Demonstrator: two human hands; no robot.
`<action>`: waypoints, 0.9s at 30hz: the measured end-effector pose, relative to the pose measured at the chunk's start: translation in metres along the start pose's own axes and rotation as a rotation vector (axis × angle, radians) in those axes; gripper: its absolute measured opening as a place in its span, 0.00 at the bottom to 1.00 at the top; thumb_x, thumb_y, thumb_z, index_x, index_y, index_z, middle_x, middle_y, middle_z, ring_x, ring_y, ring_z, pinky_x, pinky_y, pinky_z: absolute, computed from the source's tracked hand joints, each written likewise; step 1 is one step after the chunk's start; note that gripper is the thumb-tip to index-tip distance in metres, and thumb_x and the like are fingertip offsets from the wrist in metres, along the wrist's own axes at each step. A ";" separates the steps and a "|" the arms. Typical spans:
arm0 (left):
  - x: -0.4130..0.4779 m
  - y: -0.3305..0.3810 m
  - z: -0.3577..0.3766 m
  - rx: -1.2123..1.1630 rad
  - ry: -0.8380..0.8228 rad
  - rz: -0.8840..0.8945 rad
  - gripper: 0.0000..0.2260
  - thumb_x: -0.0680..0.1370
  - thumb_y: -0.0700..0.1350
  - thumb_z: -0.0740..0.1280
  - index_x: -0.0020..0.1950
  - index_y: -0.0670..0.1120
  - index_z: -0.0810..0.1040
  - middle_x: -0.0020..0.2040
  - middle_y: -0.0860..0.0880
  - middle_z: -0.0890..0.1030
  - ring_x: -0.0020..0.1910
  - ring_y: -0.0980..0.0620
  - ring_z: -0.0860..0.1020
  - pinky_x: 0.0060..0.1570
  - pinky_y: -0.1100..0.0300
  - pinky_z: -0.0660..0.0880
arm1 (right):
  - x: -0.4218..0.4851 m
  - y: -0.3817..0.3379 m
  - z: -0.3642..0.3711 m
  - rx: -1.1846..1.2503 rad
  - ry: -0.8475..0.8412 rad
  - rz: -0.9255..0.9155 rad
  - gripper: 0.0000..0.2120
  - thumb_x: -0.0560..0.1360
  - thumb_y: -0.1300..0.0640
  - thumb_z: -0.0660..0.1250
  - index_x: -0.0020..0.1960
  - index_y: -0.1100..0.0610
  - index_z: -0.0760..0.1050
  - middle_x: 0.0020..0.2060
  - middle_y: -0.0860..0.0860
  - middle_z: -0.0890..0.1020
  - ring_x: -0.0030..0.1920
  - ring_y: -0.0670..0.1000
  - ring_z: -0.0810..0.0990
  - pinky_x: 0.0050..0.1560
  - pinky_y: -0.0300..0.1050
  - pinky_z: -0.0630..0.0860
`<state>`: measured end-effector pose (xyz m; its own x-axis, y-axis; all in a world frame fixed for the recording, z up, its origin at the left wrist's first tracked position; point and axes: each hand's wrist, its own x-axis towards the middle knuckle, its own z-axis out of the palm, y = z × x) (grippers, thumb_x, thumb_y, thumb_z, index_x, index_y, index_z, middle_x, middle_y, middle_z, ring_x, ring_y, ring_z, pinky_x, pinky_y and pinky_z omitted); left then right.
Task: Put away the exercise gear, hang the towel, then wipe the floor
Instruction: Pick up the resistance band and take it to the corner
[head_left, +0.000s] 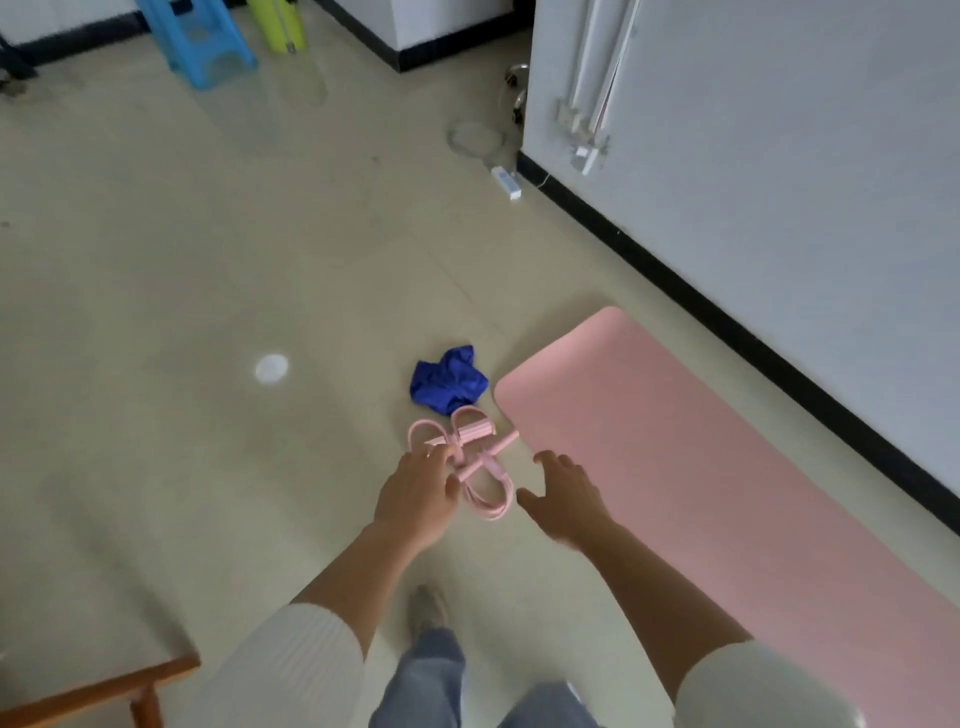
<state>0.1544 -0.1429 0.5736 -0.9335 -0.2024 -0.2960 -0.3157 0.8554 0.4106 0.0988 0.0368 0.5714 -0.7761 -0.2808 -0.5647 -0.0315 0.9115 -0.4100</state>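
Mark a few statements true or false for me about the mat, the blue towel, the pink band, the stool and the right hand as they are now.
1. The pink mat lies unrolled flat on the floor. True.
2. The blue towel hangs on a hook. False: it lies crumpled on the floor by the mat's far end.
3. The right hand has lifted the pink band. False: the band lies on the floor, and the hand is open beside it with fingers spread.
4. The band lies nearer the person than the towel. True.
5. The blue stool stands on the mat. False: it stands on bare floor, far off at the upper left.
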 end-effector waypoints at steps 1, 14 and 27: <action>0.020 -0.015 0.004 -0.001 -0.018 -0.005 0.15 0.79 0.46 0.61 0.65 0.46 0.70 0.60 0.46 0.74 0.59 0.46 0.73 0.56 0.54 0.70 | 0.018 -0.005 0.007 0.014 -0.008 0.015 0.23 0.77 0.48 0.63 0.68 0.55 0.64 0.65 0.54 0.71 0.66 0.56 0.68 0.63 0.52 0.69; 0.237 -0.218 0.278 0.008 -0.098 0.025 0.18 0.77 0.45 0.63 0.66 0.43 0.72 0.59 0.44 0.76 0.60 0.43 0.72 0.58 0.52 0.71 | 0.310 0.084 0.235 -0.047 -0.121 0.104 0.24 0.78 0.48 0.61 0.72 0.49 0.62 0.66 0.50 0.71 0.64 0.52 0.70 0.65 0.50 0.68; 0.406 -0.334 0.474 0.191 -0.018 -0.044 0.19 0.69 0.39 0.69 0.58 0.40 0.71 0.50 0.40 0.78 0.52 0.37 0.76 0.47 0.46 0.74 | 0.523 0.183 0.399 -0.102 -0.015 0.066 0.25 0.75 0.47 0.66 0.68 0.54 0.65 0.58 0.51 0.74 0.57 0.52 0.73 0.59 0.49 0.72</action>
<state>-0.0387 -0.2846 -0.0927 -0.9157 -0.2345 -0.3264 -0.3166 0.9211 0.2266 -0.0617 -0.0633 -0.0850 -0.7692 -0.2229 -0.5989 -0.0449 0.9537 -0.2973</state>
